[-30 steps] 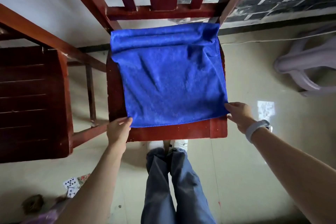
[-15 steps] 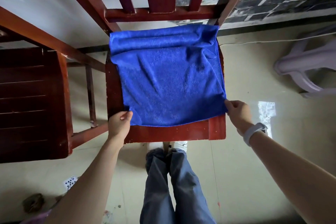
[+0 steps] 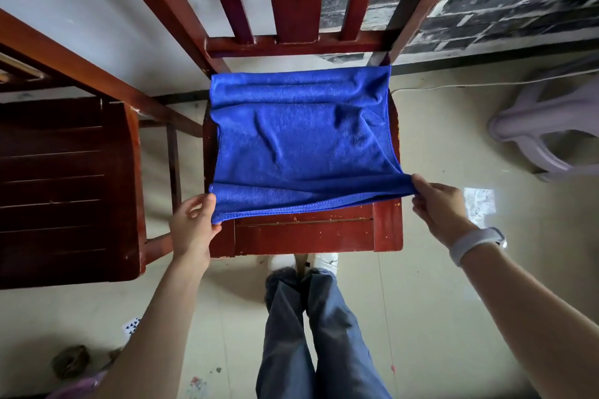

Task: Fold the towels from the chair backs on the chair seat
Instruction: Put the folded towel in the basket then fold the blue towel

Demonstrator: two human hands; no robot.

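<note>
A blue towel [image 3: 301,139] lies spread over the red wooden chair seat [image 3: 304,235], its far edge bunched against the chair back [image 3: 295,42]. My left hand [image 3: 194,223] pinches the towel's near left corner. My right hand [image 3: 437,201], with a pale band on its wrist, pinches the near right corner. The near edge is lifted a little off the seat and pulled taut between both hands. A strip of bare seat shows in front of the towel.
A second dark wooden chair [image 3: 64,185] stands close on the left. A pale plastic stool [image 3: 547,126] sits on the floor at the right. My legs and shoes [image 3: 304,269] are right in front of the chair. Playing cards [image 3: 131,325] lie on the floor lower left.
Both hands closed on the towel's near corners and lifted the near edge off the seat, drawing it away from the front edge. More bare seat now shows in front.
</note>
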